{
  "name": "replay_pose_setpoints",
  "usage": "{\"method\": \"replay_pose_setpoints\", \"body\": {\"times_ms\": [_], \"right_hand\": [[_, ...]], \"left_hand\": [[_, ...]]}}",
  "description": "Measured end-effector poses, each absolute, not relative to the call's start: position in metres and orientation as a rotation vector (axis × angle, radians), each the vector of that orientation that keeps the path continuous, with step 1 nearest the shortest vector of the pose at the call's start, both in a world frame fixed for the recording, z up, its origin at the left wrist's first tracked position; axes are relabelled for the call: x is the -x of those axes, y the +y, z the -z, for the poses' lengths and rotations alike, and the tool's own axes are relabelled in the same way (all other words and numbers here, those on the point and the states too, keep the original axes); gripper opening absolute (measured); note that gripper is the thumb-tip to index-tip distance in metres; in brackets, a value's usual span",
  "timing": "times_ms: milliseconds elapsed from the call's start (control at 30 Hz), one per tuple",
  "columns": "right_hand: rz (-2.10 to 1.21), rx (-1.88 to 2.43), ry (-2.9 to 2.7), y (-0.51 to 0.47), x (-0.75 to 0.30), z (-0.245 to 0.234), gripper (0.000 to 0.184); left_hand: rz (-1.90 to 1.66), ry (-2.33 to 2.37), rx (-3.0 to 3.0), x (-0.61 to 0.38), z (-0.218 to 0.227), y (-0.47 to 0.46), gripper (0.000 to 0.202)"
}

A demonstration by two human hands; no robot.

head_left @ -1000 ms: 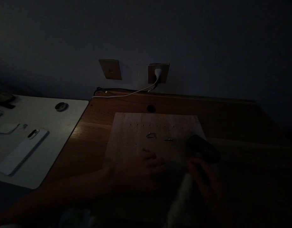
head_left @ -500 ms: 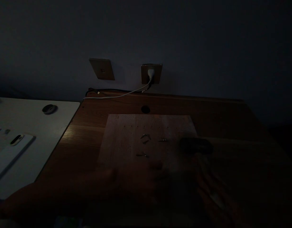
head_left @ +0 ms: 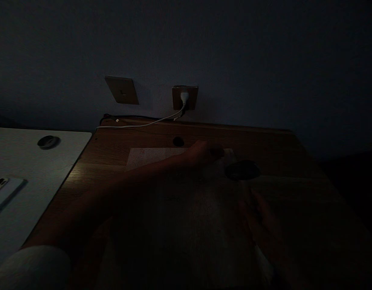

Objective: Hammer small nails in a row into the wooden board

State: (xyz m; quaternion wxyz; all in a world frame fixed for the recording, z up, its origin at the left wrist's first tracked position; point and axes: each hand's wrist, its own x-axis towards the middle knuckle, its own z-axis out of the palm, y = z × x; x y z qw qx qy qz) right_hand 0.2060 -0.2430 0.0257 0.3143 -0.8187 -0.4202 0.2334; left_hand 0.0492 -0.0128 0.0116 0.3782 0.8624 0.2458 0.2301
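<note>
While the left hand [head_left: 205, 153] is over the far part of a pale board [head_left: 152, 155], fingers bent, darkness hides whether it grips anything. The right hand [head_left: 258, 215], blurred and partly curled, is near a dark rounded object [head_left: 243, 170] toward the board's right; I cannot tell whether it holds this. Beyond, a white plug [head_left: 184, 97] sits in a wall socket [head_left: 176, 102].

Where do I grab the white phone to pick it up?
Probably by its two long edges near the camera, reaching straight down from above. The phone lies flat on the white table, camera side up, leaving both those edges exposed. Its other end runs out of the picture, so I can't judge that part.
</note>
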Motion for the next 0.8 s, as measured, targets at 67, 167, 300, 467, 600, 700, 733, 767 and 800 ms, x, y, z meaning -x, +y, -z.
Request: {"method": "replay_pose_setpoints", "body": {"times_ms": [67, 167, 300, 467, 600, 700, 733, 767, 800], "right_hand": [[-0.673, 2.222, -1.041, -0.245, -0.205, -0.032, 0.073], [-0.713, 2.189, -0.996, -0.247, -0.204, -0.037, 0.070], [-0.707, 2.161, -0.995, -0.248, -0.203, -0.036, 0.062], [-0.756, 2.125, -0.941, -0.248, -0.207, -0.029, 0.053], [-0.836, 2.117, -0.941, -0.245, -0.216, -0.032, 0.054], [-0.814, 2.180, -0.966, -0.237, -0.224, -0.035, 0.059], [-0.808, 2.191, -0.984, -0.233, -0.226, -0.036, 0.058], [-0.812, 2.191, -1.006, -0.229, -0.229, -0.036, 0.057], [-0.828, 2.183, -1.031, -0.224, -0.231, -0.035, 0.055]], "left_hand": [[-0.573, 0.589, -2.235, -0.055, -0.010, -0.012, 0.017], [-0.510, 0.557, -2.302, -0.055, -0.008, -0.016, 0.018], [-0.511, 0.583, -2.300, -0.048, -0.004, -0.019, 0.017], [-0.525, 0.561, -2.276, -0.043, -0.002, -0.020, 0.015], [-0.475, 0.534, -2.310, -0.044, 0.000, -0.020, 0.015], [-0.472, 0.483, -2.354, -0.044, 0.003, -0.019, 0.014], [-0.472, 0.469, -2.364, -0.044, 0.004, -0.019, 0.013], [-0.470, 0.463, -2.372, -0.044, 0.005, -0.018, 0.012], [-0.468, 0.465, -2.377, -0.044, 0.005, -0.018, 0.012]]}}
